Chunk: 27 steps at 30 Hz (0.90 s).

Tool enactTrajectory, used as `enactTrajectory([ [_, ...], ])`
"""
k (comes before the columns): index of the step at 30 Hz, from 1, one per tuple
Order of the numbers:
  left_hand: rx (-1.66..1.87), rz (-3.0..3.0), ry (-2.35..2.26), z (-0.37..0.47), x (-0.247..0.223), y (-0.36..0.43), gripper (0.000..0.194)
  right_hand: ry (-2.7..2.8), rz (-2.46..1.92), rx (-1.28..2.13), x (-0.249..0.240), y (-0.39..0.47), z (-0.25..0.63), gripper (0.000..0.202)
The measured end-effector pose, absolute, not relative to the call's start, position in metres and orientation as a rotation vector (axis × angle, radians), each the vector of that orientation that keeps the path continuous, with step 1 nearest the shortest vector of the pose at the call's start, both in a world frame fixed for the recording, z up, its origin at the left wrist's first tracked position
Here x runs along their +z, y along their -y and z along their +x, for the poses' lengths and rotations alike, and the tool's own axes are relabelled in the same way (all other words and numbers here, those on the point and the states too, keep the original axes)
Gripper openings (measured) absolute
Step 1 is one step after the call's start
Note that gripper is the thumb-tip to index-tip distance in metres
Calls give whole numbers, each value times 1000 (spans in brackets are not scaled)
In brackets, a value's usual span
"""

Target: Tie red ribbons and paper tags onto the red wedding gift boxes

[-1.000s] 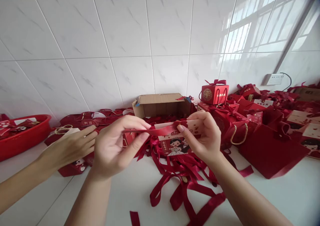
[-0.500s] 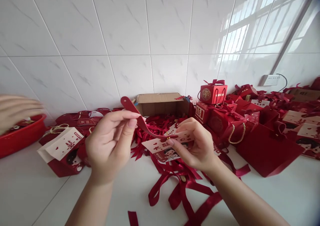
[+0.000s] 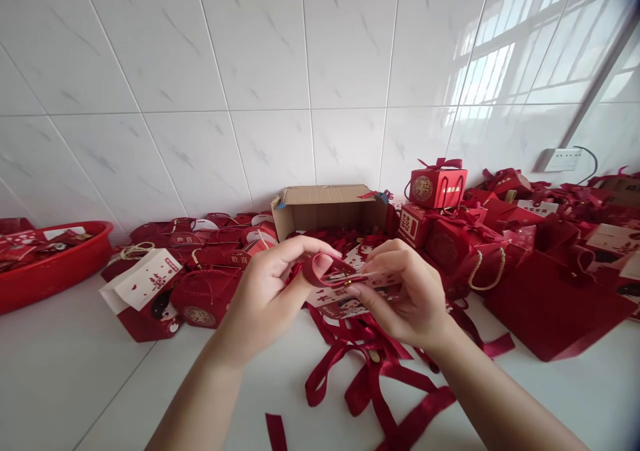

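My left hand (image 3: 273, 298) pinches the free end of a red strap (image 3: 314, 272), which curls into a loop. At the loop's right side, my right hand (image 3: 407, 294) grips the top of a red and white printed gift box (image 3: 333, 304), thumb beside a small gold stud (image 3: 349, 282). Both hands' fingertips are close together over the box, and some of the strap is hidden by them. Dark red ribbons (image 3: 400, 374) lie loose on the white surface underneath.
Behind my hands stands an open cardboard box (image 3: 327, 195). A red basin (image 3: 55, 271) holds packets at far left. Finished-looking gift boxes (image 3: 145, 291) sit nearby. To the right are stacked red boxes (image 3: 439, 186) and a red bag (image 3: 555, 304). A tiled wall (image 3: 270, 44) closes the back.
My left hand has moved right towards my right hand, bending the strap from nearly straight into a loop. Another person's blurred hand over the basin has left view. The view has swung slightly left.
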<state>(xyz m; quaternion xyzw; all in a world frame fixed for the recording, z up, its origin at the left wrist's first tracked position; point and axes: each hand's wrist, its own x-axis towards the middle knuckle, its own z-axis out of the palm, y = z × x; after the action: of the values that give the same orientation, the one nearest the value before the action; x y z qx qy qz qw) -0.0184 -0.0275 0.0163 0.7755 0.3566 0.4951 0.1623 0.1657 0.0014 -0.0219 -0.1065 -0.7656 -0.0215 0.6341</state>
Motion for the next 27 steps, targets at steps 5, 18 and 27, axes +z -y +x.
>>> enactTrajectory([
  [5,1397,2159,-1039,-18,18,32,20,1746,-208,-40,-22,0,166,25],
  [18,1364,2050,-840,-22,20,36,23,1739,-167,-5,-23,0,168,29],
  [27,1334,2037,-802,-18,22,39,26,1736,-157,-1,-24,0,167,29],
])
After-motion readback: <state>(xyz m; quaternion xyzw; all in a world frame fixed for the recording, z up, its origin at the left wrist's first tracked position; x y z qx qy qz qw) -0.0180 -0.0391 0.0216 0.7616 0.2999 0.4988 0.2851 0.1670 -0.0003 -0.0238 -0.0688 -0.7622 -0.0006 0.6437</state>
